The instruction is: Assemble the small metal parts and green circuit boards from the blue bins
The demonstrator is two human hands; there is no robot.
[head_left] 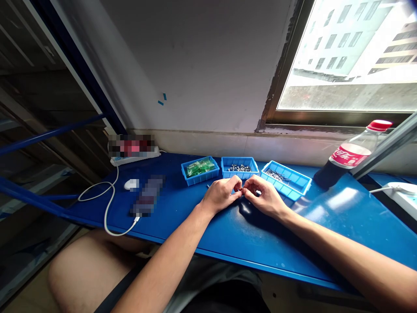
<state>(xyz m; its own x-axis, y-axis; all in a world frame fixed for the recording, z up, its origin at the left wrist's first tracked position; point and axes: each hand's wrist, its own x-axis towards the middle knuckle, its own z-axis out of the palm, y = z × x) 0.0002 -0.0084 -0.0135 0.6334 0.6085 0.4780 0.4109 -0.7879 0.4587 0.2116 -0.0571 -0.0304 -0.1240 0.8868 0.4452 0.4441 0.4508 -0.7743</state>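
My left hand point(224, 194) and my right hand point(262, 195) meet fingertip to fingertip over the blue table, both closed in a pinch. Whatever lies between the fingertips is too small and covered to name. Just beyond the hands stands a blue bin of small dark and silvery metal pieces point(239, 168). Right of it, close to my right hand, a second blue bin point(298, 184) holds thin metal pins or screws. The third blue bin point(202, 176), to the left, contains green and clear plastic pieces.
A cola bottle point(350, 154) stands at the right by the window. On the left lie a blurred phone-like object point(148, 195) with a white cable point(109, 208), a small white item point(130, 184) and a power strip point(137, 156). Another white strip point(402, 195) sits far right.
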